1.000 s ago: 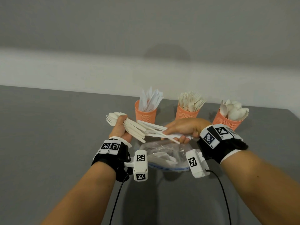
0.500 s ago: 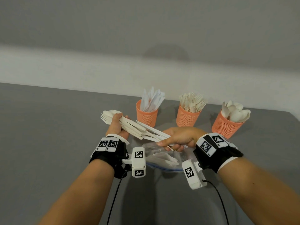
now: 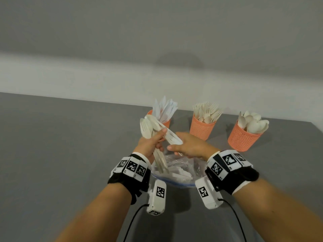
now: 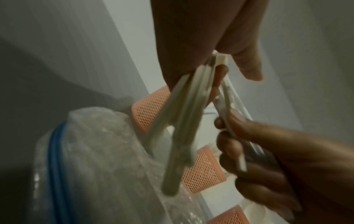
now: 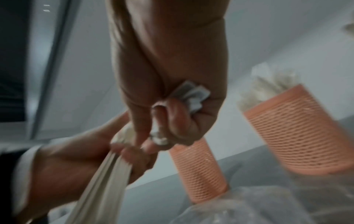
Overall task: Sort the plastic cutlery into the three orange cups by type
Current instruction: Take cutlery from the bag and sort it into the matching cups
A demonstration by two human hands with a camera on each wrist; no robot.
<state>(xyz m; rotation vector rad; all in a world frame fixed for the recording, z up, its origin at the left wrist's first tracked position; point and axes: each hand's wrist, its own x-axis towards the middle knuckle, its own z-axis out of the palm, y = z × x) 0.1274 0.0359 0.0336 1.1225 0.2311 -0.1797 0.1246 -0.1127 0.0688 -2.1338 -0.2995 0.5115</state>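
Observation:
My left hand (image 3: pixel 150 145) grips a bundle of cream forks and spoons (image 3: pixel 147 127), heads up and handles hanging over the bag. Close beside it, my right hand (image 3: pixel 189 145) grips a few long white knives (image 3: pixel 172 136) that still cross the bundle. Three orange mesh cups stand behind: knives in the left cup (image 3: pixel 167 123), forks in the middle cup (image 3: pixel 201 130), spoons in the right cup (image 3: pixel 242 138). The left wrist view shows the bundle's handles (image 4: pixel 182 121). The right wrist view shows knife handle ends (image 5: pixel 192 97) poking out of my right fist (image 5: pixel 172 68).
A clear zip bag (image 3: pixel 181 167) with a blue seal lies under both hands with more white cutlery inside. The grey table (image 3: pixel 61 154) stretches wide to the left. A pale wall rises just behind the cups, and the table's right edge runs near the spoon cup.
My left hand has turned its bundle from lying sideways to nearly upright and moved right, toward the right hand. The right hand still holds the knives, now angled up along the bundle.

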